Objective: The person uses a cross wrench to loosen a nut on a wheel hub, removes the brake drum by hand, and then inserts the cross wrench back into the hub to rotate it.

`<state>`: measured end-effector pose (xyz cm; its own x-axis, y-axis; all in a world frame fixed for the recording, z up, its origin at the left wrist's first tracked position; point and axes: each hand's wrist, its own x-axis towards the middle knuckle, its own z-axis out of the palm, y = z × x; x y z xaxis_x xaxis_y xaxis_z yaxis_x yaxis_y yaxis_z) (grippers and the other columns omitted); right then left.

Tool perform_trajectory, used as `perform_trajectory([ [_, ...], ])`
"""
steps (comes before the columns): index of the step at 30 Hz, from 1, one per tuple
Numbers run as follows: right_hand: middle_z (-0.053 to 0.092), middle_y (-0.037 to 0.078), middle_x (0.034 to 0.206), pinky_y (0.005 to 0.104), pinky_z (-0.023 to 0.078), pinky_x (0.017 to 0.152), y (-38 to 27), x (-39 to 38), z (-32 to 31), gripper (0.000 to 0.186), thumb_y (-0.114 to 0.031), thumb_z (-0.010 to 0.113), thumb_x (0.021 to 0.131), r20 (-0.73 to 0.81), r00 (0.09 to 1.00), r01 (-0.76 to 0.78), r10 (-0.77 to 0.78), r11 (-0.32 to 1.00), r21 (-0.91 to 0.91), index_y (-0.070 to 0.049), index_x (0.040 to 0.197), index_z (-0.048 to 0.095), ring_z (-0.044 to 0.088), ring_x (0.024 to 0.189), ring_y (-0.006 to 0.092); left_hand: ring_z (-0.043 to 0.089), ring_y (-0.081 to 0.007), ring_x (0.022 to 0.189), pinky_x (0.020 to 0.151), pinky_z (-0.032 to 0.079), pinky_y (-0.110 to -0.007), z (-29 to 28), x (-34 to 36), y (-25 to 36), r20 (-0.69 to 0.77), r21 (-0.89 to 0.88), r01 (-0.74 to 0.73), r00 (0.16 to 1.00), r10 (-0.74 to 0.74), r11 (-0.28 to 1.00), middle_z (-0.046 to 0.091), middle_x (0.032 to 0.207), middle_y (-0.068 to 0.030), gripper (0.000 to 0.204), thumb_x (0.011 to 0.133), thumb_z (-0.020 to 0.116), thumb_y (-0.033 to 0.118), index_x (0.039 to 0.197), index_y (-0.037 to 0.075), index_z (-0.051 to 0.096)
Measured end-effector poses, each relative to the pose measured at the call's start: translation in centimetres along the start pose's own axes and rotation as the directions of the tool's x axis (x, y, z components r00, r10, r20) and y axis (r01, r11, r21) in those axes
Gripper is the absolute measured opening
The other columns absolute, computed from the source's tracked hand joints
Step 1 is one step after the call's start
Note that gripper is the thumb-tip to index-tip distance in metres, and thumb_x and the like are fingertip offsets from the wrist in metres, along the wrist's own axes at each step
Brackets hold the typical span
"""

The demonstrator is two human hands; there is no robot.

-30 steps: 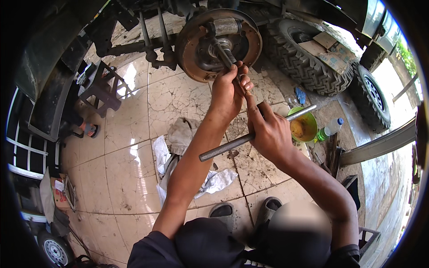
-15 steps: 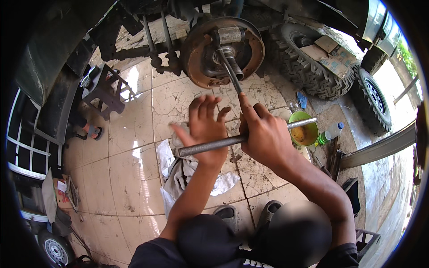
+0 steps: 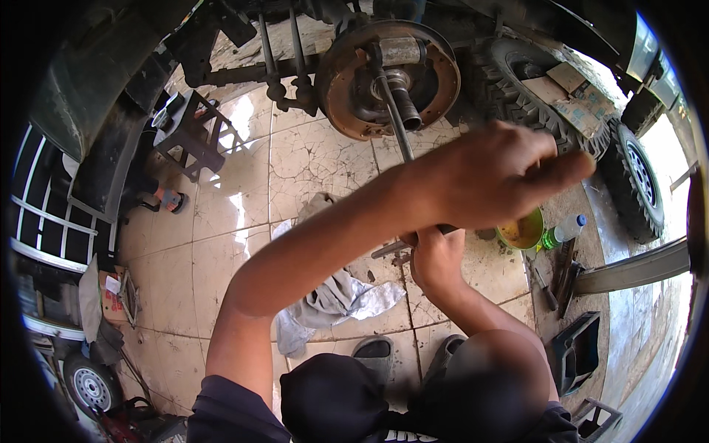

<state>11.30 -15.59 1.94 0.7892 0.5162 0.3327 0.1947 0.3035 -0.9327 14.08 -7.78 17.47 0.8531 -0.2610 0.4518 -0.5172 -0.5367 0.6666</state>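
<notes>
A long-shafted T-handle wrench [image 3: 396,118] reaches from the rusty wheel hub assembly [image 3: 340,88] toward me. Only the left end of its crossbar [image 3: 388,251] shows. My right hand [image 3: 437,262] is closed round the wrench where shaft and crossbar meet, its fingers partly covered by my left forearm. That arm crosses over the shaft. Above and right of the right hand, my left hand [image 3: 502,177] is smeared by motion, with one digit sticking out to the right. Whether it grips the crossbar's other end is hidden.
Crumpled cloths [image 3: 343,299] lie on the tiled floor between me and the hub. A green bowl [image 3: 523,230] and a bottle [image 3: 569,226] stand at right. Large tyres [image 3: 639,177] are beyond them. A small stool [image 3: 193,140] stands at far left.
My left hand has swung from the crossbar's left end across to the right, over my right hand. The crossbar's visible left end now sits closer to the right hand. The view has shifted slightly.
</notes>
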Motion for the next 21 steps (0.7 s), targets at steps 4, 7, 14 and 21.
perform_trajectory([
  [4,0.048,-0.004,0.072,0.0212,0.035,0.050,-3.9,1.1,0.7,0.056,-0.013,0.057,0.098,-0.024,0.960,-0.256,0.278,0.912,0.320,0.004,0.146,0.035,0.043,0.058,0.0036,0.058,-0.0184,0.106,0.093,0.040,-0.037,-1.8,-9.2,-7.4,-0.352,-0.101,0.124,0.924,-0.152,0.987,0.062,0.108,-0.0066,0.073,0.098,0.016,0.065,0.114,0.006,0.056],
  [7,0.046,-0.003,0.076,0.0208,0.032,0.053,-4.5,1.2,1.6,0.056,-0.012,0.057,0.098,-0.003,0.965,-0.252,0.263,0.928,0.275,0.002,0.147,0.035,0.039,0.060,0.0036,0.056,-0.0148,0.096,0.083,0.043,-0.032,5.4,-19.7,-12.9,-0.177,-0.388,0.300,0.904,-0.390,0.872,0.059,0.098,-0.0059,0.068,0.097,0.031,0.066,0.109,0.005,0.057],
  [14,0.057,0.015,0.112,0.0270,0.048,0.079,-5.7,1.8,-1.0,0.080,-0.028,0.072,0.090,-0.010,0.992,-0.125,0.124,0.991,-0.052,0.008,0.147,0.028,0.057,0.095,0.0144,0.055,-0.0127,0.056,0.054,0.042,-0.030,11.2,-20.7,-12.8,-0.187,-0.325,0.356,0.884,-0.429,0.876,0.056,0.059,-0.0044,0.056,0.095,0.051,0.056,0.085,0.002,0.060],
  [21,0.052,0.008,0.067,0.0257,0.046,0.054,-10.1,4.9,-3.8,0.028,-0.023,0.043,0.105,-0.110,0.923,0.366,-0.369,0.929,-0.048,0.000,0.093,0.051,0.051,0.057,0.0123,0.043,-0.0106,0.051,0.049,0.035,-0.030,10.4,-20.9,-12.3,-0.175,-0.311,0.377,0.880,-0.442,0.872,0.049,0.055,-0.0026,0.057,0.092,0.057,0.058,0.081,0.002,0.062],
])
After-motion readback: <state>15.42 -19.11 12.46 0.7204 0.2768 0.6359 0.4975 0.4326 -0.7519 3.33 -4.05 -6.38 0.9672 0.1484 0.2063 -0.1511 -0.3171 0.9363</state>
